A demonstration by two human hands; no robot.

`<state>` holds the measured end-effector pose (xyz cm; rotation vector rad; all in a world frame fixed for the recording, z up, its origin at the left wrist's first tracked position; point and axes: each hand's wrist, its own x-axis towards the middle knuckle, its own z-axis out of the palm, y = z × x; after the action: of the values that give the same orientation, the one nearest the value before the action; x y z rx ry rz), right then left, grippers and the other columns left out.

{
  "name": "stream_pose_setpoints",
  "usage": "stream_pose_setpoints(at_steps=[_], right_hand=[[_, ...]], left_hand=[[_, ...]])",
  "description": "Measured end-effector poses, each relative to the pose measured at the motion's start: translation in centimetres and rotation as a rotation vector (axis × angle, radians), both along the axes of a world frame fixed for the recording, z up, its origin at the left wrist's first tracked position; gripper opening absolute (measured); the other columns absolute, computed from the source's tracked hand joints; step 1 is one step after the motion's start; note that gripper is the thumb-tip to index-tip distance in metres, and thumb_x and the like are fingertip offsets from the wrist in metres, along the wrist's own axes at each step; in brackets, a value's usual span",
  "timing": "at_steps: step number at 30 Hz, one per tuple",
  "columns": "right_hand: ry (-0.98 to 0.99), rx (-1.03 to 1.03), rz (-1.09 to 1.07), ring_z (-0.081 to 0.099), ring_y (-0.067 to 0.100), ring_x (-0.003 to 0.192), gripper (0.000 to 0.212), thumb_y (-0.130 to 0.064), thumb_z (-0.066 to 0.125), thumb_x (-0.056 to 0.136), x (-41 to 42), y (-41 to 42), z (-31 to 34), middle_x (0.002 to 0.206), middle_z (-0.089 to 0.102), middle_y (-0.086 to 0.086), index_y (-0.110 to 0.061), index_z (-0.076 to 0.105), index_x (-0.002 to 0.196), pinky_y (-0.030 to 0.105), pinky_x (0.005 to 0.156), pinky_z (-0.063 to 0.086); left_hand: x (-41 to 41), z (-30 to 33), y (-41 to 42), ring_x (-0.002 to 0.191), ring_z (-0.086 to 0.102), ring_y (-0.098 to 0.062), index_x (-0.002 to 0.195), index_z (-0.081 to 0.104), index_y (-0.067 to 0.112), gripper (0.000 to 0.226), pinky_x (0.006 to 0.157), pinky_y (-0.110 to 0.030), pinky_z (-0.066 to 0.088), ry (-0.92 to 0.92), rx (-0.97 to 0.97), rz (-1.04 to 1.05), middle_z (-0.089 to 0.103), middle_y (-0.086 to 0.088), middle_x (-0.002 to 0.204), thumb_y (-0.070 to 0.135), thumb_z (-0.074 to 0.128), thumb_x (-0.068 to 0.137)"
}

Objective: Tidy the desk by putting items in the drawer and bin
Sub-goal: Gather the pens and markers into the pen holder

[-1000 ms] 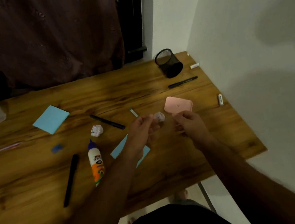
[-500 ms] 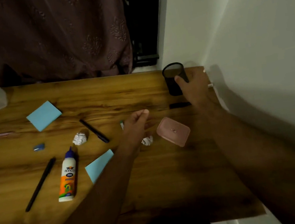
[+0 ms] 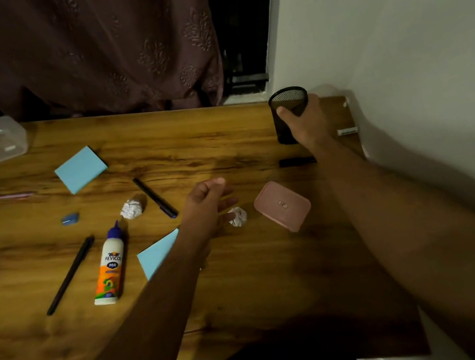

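Wood-grain table (image 3: 249,289) lies under my arms. My left hand (image 3: 206,207) hovers loosely curled, holding nothing, beside a crumpled white paper ball (image 3: 238,216) and a rounded pink case (image 3: 282,206). At the far right corner my right hand (image 3: 305,123) grips the black mesh cup (image 3: 287,101).

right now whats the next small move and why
Probably pull the mesh cup in toward the clutter: the right hand already grips it at the far corner, while the pens lie loose mid-desk. The left hand hovers loosely curled by a paper ball, holding nothing I can see.
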<state>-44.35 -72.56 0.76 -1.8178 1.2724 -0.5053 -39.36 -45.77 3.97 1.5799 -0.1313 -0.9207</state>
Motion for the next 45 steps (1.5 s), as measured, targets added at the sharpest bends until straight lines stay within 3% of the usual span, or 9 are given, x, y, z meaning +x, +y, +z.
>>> stream_pose_setpoints(at_steps=[7, 11, 15, 20, 27, 34, 38, 42, 45], right_hand=[[-0.425, 0.128, 0.01, 0.059, 0.007, 0.106, 0.072, -0.029, 0.076, 0.082, -4.9, 10.3, 3.4, 0.114, 0.057, -0.013, -0.019, 0.037, 0.142, 0.031, 0.088, 0.056], [-0.439, 0.18, 0.07, 0.059, 0.01, 0.112, 0.08, -0.024, 0.075, 0.083, -9.0, 16.9, 2.9, 0.128, 0.053, -0.006, -0.025, 0.028, 0.147, 0.025, 0.074, 0.059], [-0.366, 0.172, 0.173, 0.056, 0.014, 0.121, 0.081, -0.03, 0.082, 0.075, -10.8, 21.6, 1.8, 0.133, 0.053, -0.002, -0.036, 0.035, 0.141, 0.039, 0.093, 0.055], [-0.252, 0.091, 0.227, 0.052, -0.016, 0.111, 0.071, -0.006, 0.078, 0.078, -12.3, 25.7, 1.0, 0.115, 0.054, -0.032, -0.047, 0.041, 0.122, 0.008, 0.089, 0.045], [-0.142, 0.154, 0.162, 0.047, -0.018, 0.112, 0.071, -0.049, 0.074, 0.069, -13.0, 29.1, -0.5, 0.124, 0.045, -0.03, -0.049, 0.033, 0.127, 0.004, 0.091, 0.039], [-0.039, 0.132, 0.152, 0.047, -0.003, 0.112, 0.076, -0.026, 0.081, 0.077, -13.5, 29.1, -1.2, 0.127, 0.049, -0.013, -0.037, 0.028, 0.131, -0.001, 0.083, 0.035], [0.046, 0.146, 0.235, 0.042, 0.003, 0.125, 0.085, -0.027, 0.081, 0.076, -13.9, 28.0, -1.4, 0.136, 0.043, -0.012, -0.037, 0.025, 0.139, 0.002, 0.093, 0.03], [0.216, 0.122, 0.386, 0.028, 0.012, 0.14, 0.11, -0.036, 0.083, 0.07, -16.2, 25.6, -0.6, 0.154, 0.026, -0.009, -0.042, 0.008, 0.15, 0.028, 0.11, 0.029], [0.235, 0.117, 0.439, 0.022, 0.01, 0.143, 0.121, -0.066, 0.082, 0.054, -17.6, 22.8, 0.1, 0.159, 0.017, -0.015, -0.053, 0.005, 0.147, 0.039, 0.115, 0.027]], left_hand=[[0.0, -0.1, -0.4, 0.107, 0.064, -0.016, 0.119, 0.055, 0.023, 0.028, 0.083, -0.035, 0.055, -0.058, -0.02, -0.172, 0.061, -0.004, 0.127, 0.038, 0.054, 0.096], [-1.3, 0.0, 0.5, 0.122, 0.053, -0.015, 0.144, 0.037, 0.02, 0.073, 0.092, -0.032, 0.051, -0.116, -0.018, -0.322, 0.049, 0.002, 0.139, 0.052, 0.061, 0.083], [-2.2, -0.3, 2.5, 0.119, 0.056, -0.009, 0.139, 0.044, 0.026, 0.084, 0.092, -0.029, 0.052, -0.099, -0.128, -0.479, 0.058, 0.008, 0.131, 0.052, 0.079, 0.068], [-2.7, -2.1, 5.8, 0.13, 0.045, -0.013, 0.143, 0.035, 0.024, 0.093, 0.104, -0.034, 0.043, -0.294, 0.071, -0.584, 0.049, 0.005, 0.141, 0.024, 0.087, 0.065], [-3.4, -3.0, 8.4, 0.132, 0.042, -0.016, 0.145, 0.03, 0.026, 0.101, 0.101, -0.026, 0.035, -0.352, 0.124, -0.657, 0.045, 0.005, 0.143, 0.02, 0.088, 0.063], [-3.3, -3.2, 8.9, 0.132, 0.04, -0.013, 0.147, 0.027, 0.028, 0.099, 0.098, -0.021, 0.031, -0.459, 0.133, -0.742, 0.043, 0.005, 0.145, 0.022, 0.086, 0.067], [-2.8, -3.3, 8.8, 0.139, 0.033, -0.016, 0.151, 0.017, 0.031, 0.113, 0.107, -0.027, 0.03, -0.457, 0.134, -0.795, 0.034, 0.005, 0.152, 0.025, 0.089, 0.063], [-1.6, -3.1, 9.3, 0.143, 0.026, -0.011, 0.15, 0.007, 0.043, 0.134, 0.116, -0.04, 0.031, -0.444, 0.106, -0.804, 0.019, 0.011, 0.159, 0.052, 0.09, 0.045], [-0.9, -2.8, 9.6, 0.139, 0.033, -0.009, 0.145, 0.016, 0.053, 0.115, 0.113, -0.037, 0.035, -0.446, 0.045, -0.713, 0.026, 0.01, 0.157, 0.063, 0.079, 0.049]])
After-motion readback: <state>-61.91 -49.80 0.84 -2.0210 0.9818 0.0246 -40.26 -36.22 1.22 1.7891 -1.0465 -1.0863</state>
